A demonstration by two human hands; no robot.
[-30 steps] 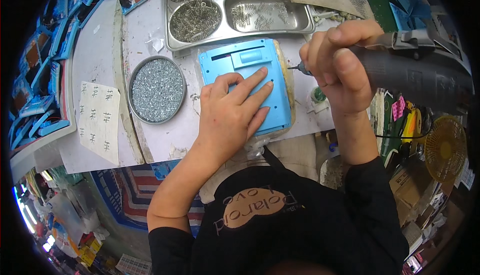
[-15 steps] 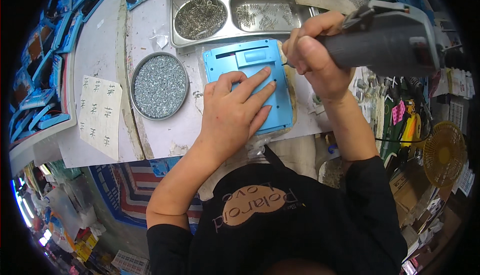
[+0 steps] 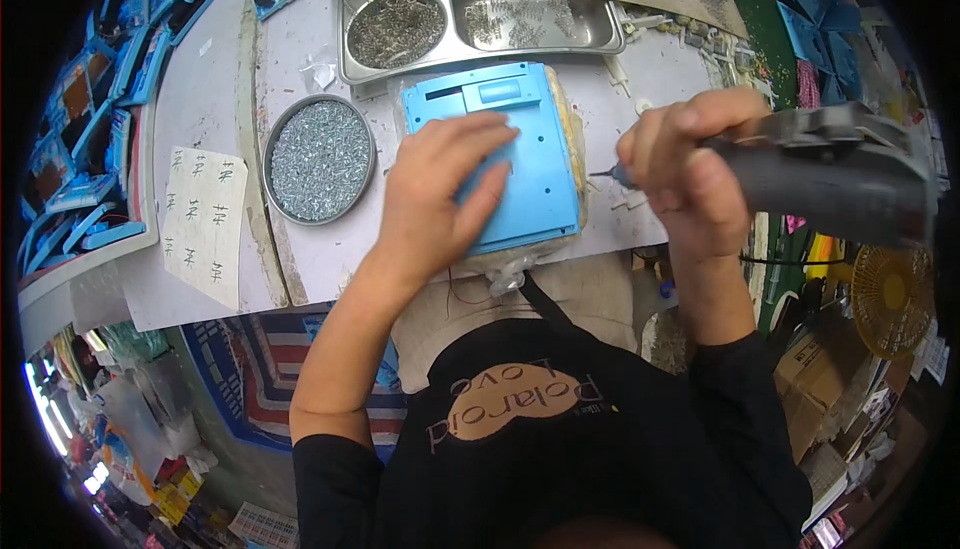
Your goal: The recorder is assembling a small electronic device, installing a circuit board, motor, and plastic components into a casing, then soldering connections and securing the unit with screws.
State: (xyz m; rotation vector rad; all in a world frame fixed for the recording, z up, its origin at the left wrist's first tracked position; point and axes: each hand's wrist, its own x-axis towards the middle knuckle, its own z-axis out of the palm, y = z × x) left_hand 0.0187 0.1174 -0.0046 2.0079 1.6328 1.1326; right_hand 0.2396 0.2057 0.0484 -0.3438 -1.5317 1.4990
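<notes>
A flat light-blue plastic casing [image 3: 530, 169] with a slot and small screw holes lies on a wrapped pad [image 3: 568, 119] at the table's front edge. Over its left side rests my left hand [image 3: 440, 184], open, thumb held apart from the fingers. My right hand [image 3: 690, 169] is wrapped round a dark grey electric screwdriver [image 3: 820, 174]. The bit [image 3: 603, 173] points left, just off the casing's right edge and touching nothing. To the left of the casing stands a round dish [image 3: 320, 159] full of small silver screws.
A metal compartment tray [image 3: 540, 14] at the back holds springs and small metal parts. A paper sheet with handwriting [image 3: 205, 224] lies at left. Blue casings [image 3: 95, 149] crowd a bin on the far left. A yellow fan [image 3: 890, 299] stands at right.
My right hand has drawn the screwdriver right and a little nearer to me, away from the casing. My left hand has shifted left, its fingers no longer spread flat across the casing.
</notes>
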